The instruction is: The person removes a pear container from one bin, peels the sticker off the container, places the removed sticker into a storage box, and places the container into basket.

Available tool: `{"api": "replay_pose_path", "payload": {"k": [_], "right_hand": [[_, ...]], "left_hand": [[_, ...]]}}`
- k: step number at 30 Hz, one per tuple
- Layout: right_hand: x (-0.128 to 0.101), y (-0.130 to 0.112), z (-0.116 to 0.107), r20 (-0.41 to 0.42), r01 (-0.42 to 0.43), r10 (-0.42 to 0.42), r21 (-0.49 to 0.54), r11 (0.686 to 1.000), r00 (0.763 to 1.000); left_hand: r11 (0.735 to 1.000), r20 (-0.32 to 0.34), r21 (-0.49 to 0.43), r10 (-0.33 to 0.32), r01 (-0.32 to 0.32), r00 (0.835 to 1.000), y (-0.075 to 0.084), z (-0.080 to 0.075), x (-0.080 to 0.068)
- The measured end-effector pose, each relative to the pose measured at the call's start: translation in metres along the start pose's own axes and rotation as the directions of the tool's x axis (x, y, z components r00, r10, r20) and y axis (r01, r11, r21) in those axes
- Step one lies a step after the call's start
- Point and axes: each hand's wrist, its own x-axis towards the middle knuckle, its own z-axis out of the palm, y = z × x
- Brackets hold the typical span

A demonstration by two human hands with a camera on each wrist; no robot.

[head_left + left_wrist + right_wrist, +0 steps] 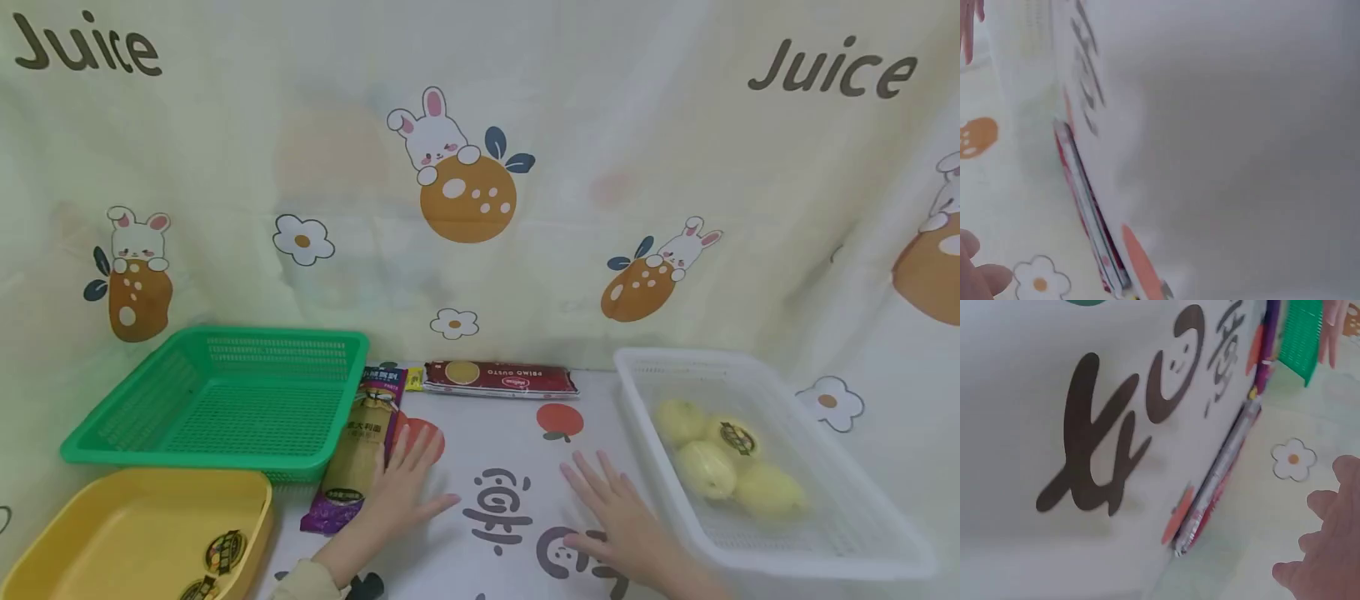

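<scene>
Both hands lie flat on the printed tablecloth in the head view. My left hand [408,479] rests palm down with its fingers spread, its edge beside a purple pasta packet [360,446] that lies along the green basket. My right hand [615,517] rests flat with straight fingers, just left of the white basket [840,546] holding several yellow pears [708,467]. Neither hand holds anything. A red pasta packet [498,378] lies at the back of the table, and it shows edge-on as the red packet [1088,209] and as the red packet [1216,481] in the wrist views.
A green mesh basket [217,396] stands at the back left, with a yellow tub [131,533] in front of it that has stickers inside. A cartoon-print curtain [480,167] closes off the back and right side. Bare tablecloth [502,467] lies between the hands.
</scene>
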Motion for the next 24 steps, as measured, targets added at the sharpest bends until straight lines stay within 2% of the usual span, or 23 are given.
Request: {"api": "replay_pose_path", "payload": {"k": [4, 8, 11, 15, 17, 20, 23, 24], "right_hand": [[-0.007, -0.001, -0.013, -0.071, 0.003, -0.003, -0.008, 1.000, 0.997], [-0.018, 0.005, -0.028, -0.146, -0.056, 0.060, 0.034, 0.998, 0.987], [-0.023, 0.015, -0.040, -0.159, -0.131, 0.142, 0.076, 0.988, 0.977], [-0.033, 0.034, -0.048, -0.176, -0.194, 0.207, 0.088, 0.977, 0.962], [-0.042, 0.043, -0.048, -0.171, -0.244, 0.260, 0.109, 0.964, 0.950], [-0.060, 0.057, -0.042, -0.183, -0.302, 0.322, 0.129, 0.945, 0.929], [-0.077, 0.070, -0.036, -0.208, -0.353, 0.374, 0.132, 0.926, 0.904], [-0.082, 0.075, -0.038, -0.194, -0.396, 0.416, 0.137, 0.908, 0.888]], "left_hand": [[0.992, 0.051, -0.113, -0.056, 0.061, 0.997, 0.020, 0.010, 0.002], [0.948, 0.142, -0.294, -0.084, 0.123, 0.986, 0.046, 0.026, 0.001], [0.919, 0.195, -0.378, -0.040, 0.112, 0.980, 0.063, 0.037, 0.003], [0.908, 0.250, -0.414, 0.045, 0.065, 0.967, 0.083, 0.052, 0.006], [0.894, 0.283, -0.444, 0.080, 0.057, 0.956, 0.092, 0.059, 0.003], [0.841, 0.317, -0.535, 0.115, 0.077, 0.941, 0.104, 0.066, -0.004], [0.772, 0.333, -0.627, 0.141, 0.107, 0.932, 0.116, 0.069, -0.008], [0.743, 0.331, -0.660, 0.152, 0.113, 0.932, 0.120, 0.069, -0.007]]}}
